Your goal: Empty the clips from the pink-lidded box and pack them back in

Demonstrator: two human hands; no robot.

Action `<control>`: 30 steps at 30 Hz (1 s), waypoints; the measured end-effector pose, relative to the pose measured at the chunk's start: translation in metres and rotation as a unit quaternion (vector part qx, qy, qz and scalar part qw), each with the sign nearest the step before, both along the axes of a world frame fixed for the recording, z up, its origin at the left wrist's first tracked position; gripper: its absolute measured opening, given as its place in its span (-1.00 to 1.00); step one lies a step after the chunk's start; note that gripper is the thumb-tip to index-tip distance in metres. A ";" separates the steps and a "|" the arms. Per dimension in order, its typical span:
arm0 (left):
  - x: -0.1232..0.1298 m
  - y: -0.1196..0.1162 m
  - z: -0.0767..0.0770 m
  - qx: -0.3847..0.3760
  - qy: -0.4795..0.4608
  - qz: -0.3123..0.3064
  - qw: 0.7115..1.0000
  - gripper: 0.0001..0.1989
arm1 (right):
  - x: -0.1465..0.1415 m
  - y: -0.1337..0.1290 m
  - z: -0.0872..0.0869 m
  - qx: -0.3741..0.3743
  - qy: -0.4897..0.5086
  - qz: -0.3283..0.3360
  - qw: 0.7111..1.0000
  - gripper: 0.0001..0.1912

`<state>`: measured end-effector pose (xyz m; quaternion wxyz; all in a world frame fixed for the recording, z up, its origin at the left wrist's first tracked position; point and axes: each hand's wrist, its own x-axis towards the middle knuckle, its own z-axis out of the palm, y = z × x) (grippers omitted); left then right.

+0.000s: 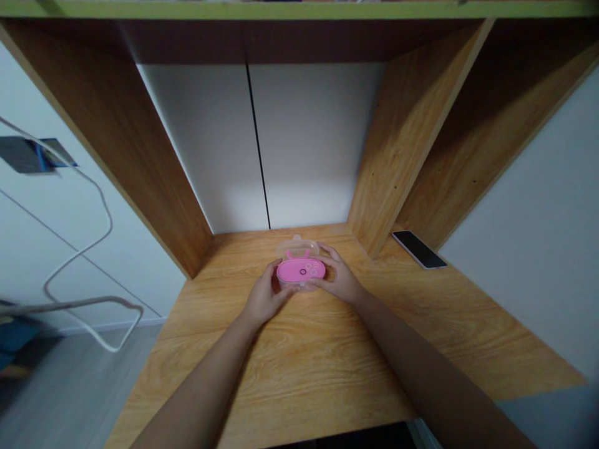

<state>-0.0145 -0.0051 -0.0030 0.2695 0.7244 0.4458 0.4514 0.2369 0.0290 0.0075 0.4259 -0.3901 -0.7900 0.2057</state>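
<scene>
A pink oval box [292,269] with small round marks on its top lies between my hands, low over the desk or resting on it; I cannot tell which. It sits in a clear plastic case whose see-through lid [298,247] stands open behind it. My left hand [266,298] grips the left end, with its thumb along the front edge. My right hand [340,282] holds the right end, its thumb at the front and fingers by the lid. Pink strips show between the box and the lid.
A wooden desk [309,362] lies under my arms. Upright wooden panels [407,143] stand on both sides, with a shelf edge [299,10] overhead. A phone [420,249] lies at the right by the wall. A white cable [105,206] hangs at the left.
</scene>
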 end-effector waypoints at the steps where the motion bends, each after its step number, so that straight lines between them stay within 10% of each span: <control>1: 0.000 0.000 0.001 -0.001 -0.004 -0.002 1.000 -0.26 | 0.000 0.000 0.000 0.001 0.004 0.005 1.000 -0.33; 10: 0.003 -0.004 0.012 -0.038 -0.131 -0.038 0.990 -0.56 | -0.004 -0.002 0.004 0.007 0.041 0.023 0.999 -0.29; 21: 0.002 0.013 0.003 -0.143 -0.278 0.061 0.948 -0.61 | -0.007 0.000 0.003 0.046 0.018 0.061 0.997 -0.15; 30: -0.021 0.020 0.010 -0.171 -0.257 0.118 0.944 -0.54 | -0.007 0.003 0.002 0.079 0.015 0.074 0.994 -0.58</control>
